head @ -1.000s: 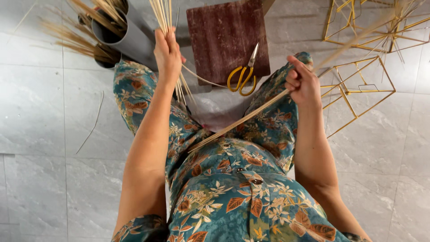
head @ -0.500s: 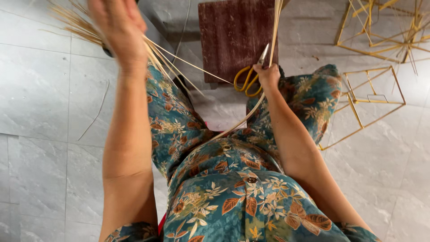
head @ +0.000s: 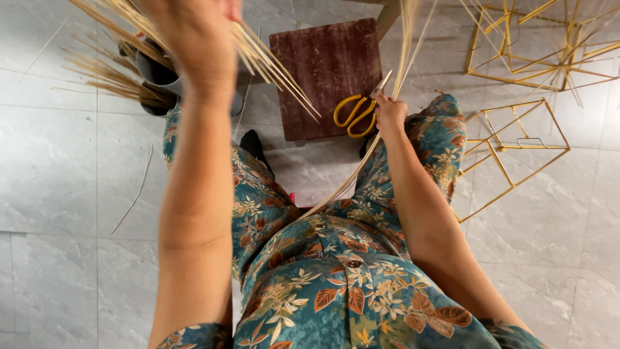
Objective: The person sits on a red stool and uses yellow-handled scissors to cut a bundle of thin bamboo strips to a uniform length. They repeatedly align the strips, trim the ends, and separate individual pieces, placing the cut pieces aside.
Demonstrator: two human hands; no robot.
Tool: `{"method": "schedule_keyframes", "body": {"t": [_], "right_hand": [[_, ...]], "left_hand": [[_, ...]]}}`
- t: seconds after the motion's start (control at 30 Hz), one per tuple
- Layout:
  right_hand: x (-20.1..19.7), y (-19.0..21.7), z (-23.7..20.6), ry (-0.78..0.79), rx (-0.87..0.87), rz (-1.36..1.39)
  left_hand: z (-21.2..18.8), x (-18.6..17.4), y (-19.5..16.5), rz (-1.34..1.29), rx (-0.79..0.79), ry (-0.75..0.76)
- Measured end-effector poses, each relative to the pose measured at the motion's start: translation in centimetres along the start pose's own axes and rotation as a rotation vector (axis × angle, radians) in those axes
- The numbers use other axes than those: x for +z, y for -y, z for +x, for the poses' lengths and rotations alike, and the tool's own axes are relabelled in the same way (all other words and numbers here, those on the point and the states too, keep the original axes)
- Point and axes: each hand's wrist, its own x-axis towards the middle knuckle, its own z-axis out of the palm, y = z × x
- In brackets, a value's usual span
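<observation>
- Our left hand (head: pixel 197 45) is clamped on a bundle of thin bamboo sticks (head: pixel 271 61), too many to count.
- Our right hand (head: pixel 389 115) pinches one long bent strip (head: pixel 361 161) over our knee.
- One pair of yellow scissors (head: pixel 354 113) lies on one brown stool (head: pixel 323 64).
- Two stick frames (head: pixel 516 148) sit on the floor.

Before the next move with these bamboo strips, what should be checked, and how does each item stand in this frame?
1. Left hand grips the strip bundle: ok.
2. Right hand holds the long strip: ok.
3. Long strip unbroken: cannot tell, its top leaves the frame.
4. Scissors within reach on the stool: ok.
5. Scissors shut: cannot tell.
6. Frames apart from both hands: ok.
</observation>
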Motion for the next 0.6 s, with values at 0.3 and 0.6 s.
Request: {"method": "schedule_keyframes", "body": {"t": [0.3,0.6], "right_hand": [[-8.6,5.5,-2.9,0.293,-0.194,0.447],[-18.7,13.6,-9.6,0.375,-0.731,0.546]], "left_hand": [[-6.9,7.8,7.0,0.129,-0.08,0.105],[-6.4,6.7,8.6,0.075,0.002,0.056]]}}
